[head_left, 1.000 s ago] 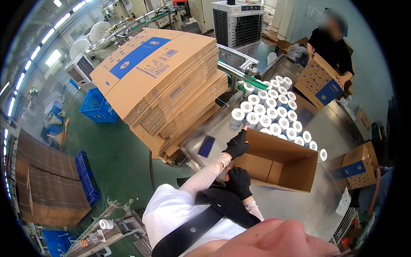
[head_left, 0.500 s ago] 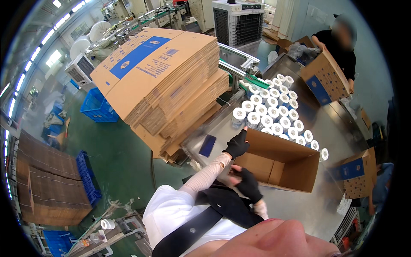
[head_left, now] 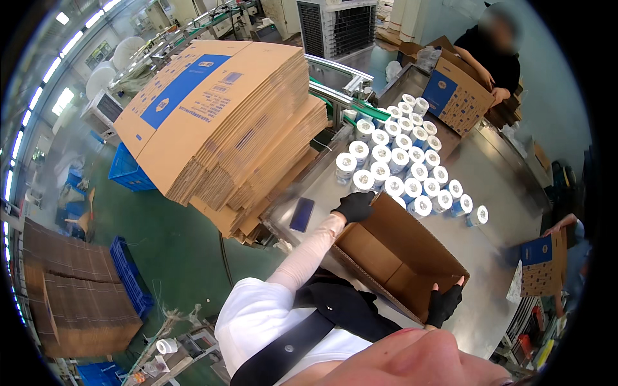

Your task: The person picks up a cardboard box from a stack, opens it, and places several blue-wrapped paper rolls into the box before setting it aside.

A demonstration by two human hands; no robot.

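An open cardboard box [head_left: 421, 248] stands on the metal table in front of me, its open top facing up and its inside bare. Wearing a black fingerless glove, my left hand [head_left: 355, 207] grips the box at its far left corner. At the opposite end, my right hand [head_left: 444, 303], gloved the same way, holds the near right corner with fingertips over the rim. Just beyond the box stand many wrapped white-and-blue paper rolls [head_left: 399, 157], close together and upright. A dark blue phone-like slab [head_left: 302, 214] lies to the left of my left hand.
A tall stack of flattened cartons [head_left: 225, 122] rises at the left of the metal table [head_left: 476, 257]. Behind the rolls, a co-worker handles a printed carton [head_left: 458, 93]; another person's hands hold a carton [head_left: 544, 264] at the right. A conveyor rail [head_left: 347, 80] ends near the rolls.
My right hand has moved from the box's near left side to its right end and taken hold there. The box has turned, its right end swinging nearer me. The far co-worker's carton has shifted left.
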